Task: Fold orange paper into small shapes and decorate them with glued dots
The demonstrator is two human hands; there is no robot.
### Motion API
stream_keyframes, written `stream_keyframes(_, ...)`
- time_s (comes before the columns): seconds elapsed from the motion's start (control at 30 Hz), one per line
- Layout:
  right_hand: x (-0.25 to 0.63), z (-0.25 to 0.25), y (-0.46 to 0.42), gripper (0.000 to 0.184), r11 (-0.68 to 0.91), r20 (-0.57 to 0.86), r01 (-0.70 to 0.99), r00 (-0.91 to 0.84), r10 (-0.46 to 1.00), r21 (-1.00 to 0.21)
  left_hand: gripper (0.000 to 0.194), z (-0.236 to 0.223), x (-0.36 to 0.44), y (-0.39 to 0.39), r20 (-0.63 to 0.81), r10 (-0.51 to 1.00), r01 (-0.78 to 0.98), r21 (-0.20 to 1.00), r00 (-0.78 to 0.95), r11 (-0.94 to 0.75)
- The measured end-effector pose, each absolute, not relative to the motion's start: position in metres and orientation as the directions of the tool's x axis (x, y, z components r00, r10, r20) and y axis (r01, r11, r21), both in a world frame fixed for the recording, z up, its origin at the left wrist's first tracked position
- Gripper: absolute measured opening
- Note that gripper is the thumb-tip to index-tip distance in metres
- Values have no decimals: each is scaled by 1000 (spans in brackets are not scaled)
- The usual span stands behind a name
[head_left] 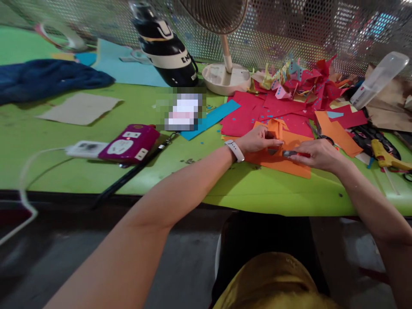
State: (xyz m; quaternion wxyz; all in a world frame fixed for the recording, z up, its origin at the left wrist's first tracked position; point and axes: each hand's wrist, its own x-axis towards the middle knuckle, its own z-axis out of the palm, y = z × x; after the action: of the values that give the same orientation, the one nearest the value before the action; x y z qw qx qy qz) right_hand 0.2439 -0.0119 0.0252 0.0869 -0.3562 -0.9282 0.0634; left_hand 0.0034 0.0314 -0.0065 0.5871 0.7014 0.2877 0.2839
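Observation:
My left hand [258, 141] is closed, thumb and fingers pinching a small folded piece of orange paper [275, 128]. Facing it from the right, my right hand [318, 155] grips a tool with a red handle [300, 154] and a grey metal end; its exact kind is too small to make out. The metal end points left, close to my left fingertips. Below both hands lies an orange sheet of paper [289, 168], flat on the green table [244, 198]. Beyond it, red paper sheets [246, 112] overlap, dotted with blue bits.
Folded paper pieces [296, 79] are heaped at the back. Scissors [318, 133], an orange strip [337, 135] and a yellow glue gun [386, 155] lie rightward. Leftward are a phone [184, 112], a purple power socket [130, 143] and a black bottle [170, 53]. A fan [225, 79] stands behind.

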Motion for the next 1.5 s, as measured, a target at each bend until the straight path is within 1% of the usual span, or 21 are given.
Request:
stream_keyframes(0.07, 244, 25, -11, 39, 729, 110, 655, -724, 680, -200, 31, -6, 3, 32, 80, 735, 67, 983, 673, -168)
stream_keyframes(0.2, 244, 24, -11, 33, 697, 146, 692, -683, 716, -185, 33, -5, 3, 33, 80, 710, 93, 975, 700, -201)
stream_keyframes(0.4, 243, 23, -12, 38, 714, 127, 667, -706, 697, -213, 36, -6, 3, 32, 84, 728, 98, 974, 681, -204)
stream_keyframes(0.53, 241, 22, -13, 36, 687, 126, 692, -678, 724, -224, 36, -4, 2, 30, 108, 730, 97, 967, 675, -233)
stream_keyframes(0.67, 252, 32, -8, 32, 600, 105, 768, -593, 799, -225, 32, -4, -2, 34, 108, 811, 153, 960, 575, -236)
stream_keyframes(0.73, 264, 44, -5, 32, 513, 63, 829, -512, 856, -224, 28, -7, -3, 39, 127, 861, 129, 968, 492, -216)
stream_keyframes(0.8, 277, 56, -1, 35, 368, 9, 913, -372, 928, -178, 25, -10, -3, 43, 134, 895, 81, 979, 426, -185)
stream_keyframes(0.9, 295, 67, 4, 42, 165, -68, 985, -168, 983, -54, 24, -10, -2, 43, 118, 911, 62, 986, 396, -155)
stream_keyframes(1.0, 308, 67, 8, 46, 93, -130, 994, -85, 988, 60, 25, -7, 0, 37, 109, 909, 71, 986, 402, -150)
stream_keyframes(1.07, 314, 63, 9, 45, 93, -111, 990, -80, 991, 110, 26, -4, 1, 33, 115, 904, 59, 986, 411, -153)
stream_keyframes(1.1, 315, 61, 10, 44, 103, -71, 986, -94, 993, 129, 28, -3, 2, 32, 123, 901, 54, 986, 416, -159)
stream_keyframes(1.17, 311, 56, 9, 42, 140, 71, 981, -151, 986, 137, 30, -3, 3, 30, 139, 895, 46, 984, 424, -174)
stream_keyframes(1.2, 305, 53, 8, 41, 175, 155, 979, -190, 970, 106, 32, -4, 4, 30, 143, 892, 45, 983, 430, -179)
stream_keyframes(1.23, 297, 49, 7, 40, 227, 226, 973, -231, 946, 43, 33, -4, 5, 29, 143, 889, 46, 983, 435, -180)
stream_keyframes(1.27, 287, 45, 5, 39, 292, 275, 955, -266, 924, -59, 33, -5, 6, 29, 139, 887, 43, 983, 441, -176)
stream_keyframes(1.3, 275, 40, 3, 39, 367, 288, 910, -305, 908, -193, 33, -5, 7, 28, 134, 886, 38, 985, 444, -168)
stream_keyframes(1.33, 263, 34, 1, 40, 431, 249, 835, -362, 898, -341, 32, -6, 9, 27, 130, 886, 31, 987, 444, -160)
stream_keyframes(1.37, 252, 28, -1, 40, 462, 204, 758, -417, 886, -460, 29, -6, 10, 26, 130, 888, 19, 988, 441, -153)
stream_keyframes(1.43, 232, 16, -5, 41, 439, 152, 638, -453, 878, -632, 26, -5, 11, 24, 137, 892, -9, 989, 430, -147)
stream_keyframes(1.5, 220, 7, -8, 43, 351, 87, 550, -447, 890, -758, 27, -4, 13, 21, 138, 890, -28, 990, 434, -140)
